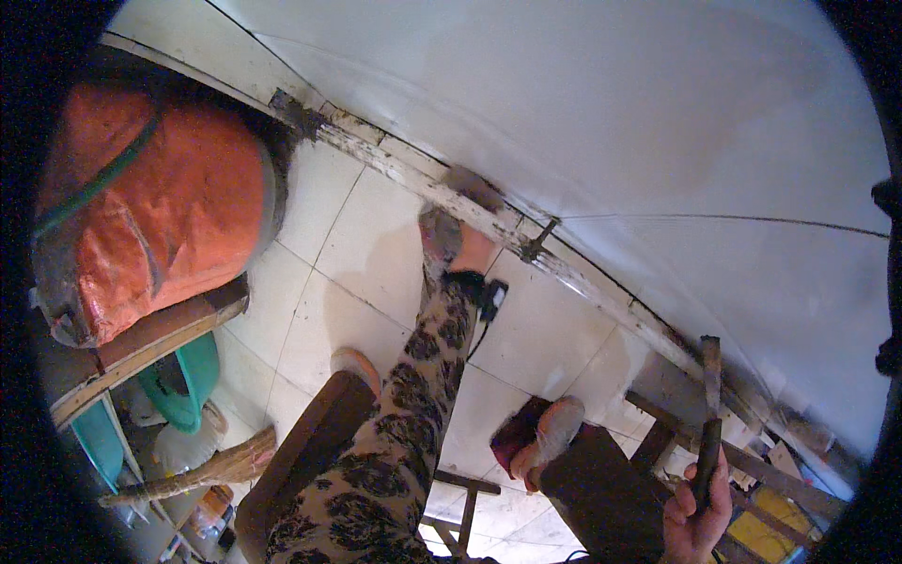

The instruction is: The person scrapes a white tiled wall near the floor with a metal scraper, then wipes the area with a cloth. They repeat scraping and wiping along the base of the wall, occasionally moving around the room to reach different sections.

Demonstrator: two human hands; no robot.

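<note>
My left arm, in a floral sleeve, reaches forward to a worn pale rail at the foot of the wall. My left hand is at the rail beside a greyish patch or object; its fingers are blurred and partly hidden, so its grip is unclear. A small black device with a cable is at the wrist. At lower right my right hand grips the dark handle of a hand tool. The tool points up the picture, its narrow shaft or head overlapping the rail; its exact kind is unclear.
An orange sack with a green hose or strap is at left. Below it are a wooden shelf edge, green plastic basins and a straw broom. My feet are on pale floor tiles; a dark slatted rack stands lower right.
</note>
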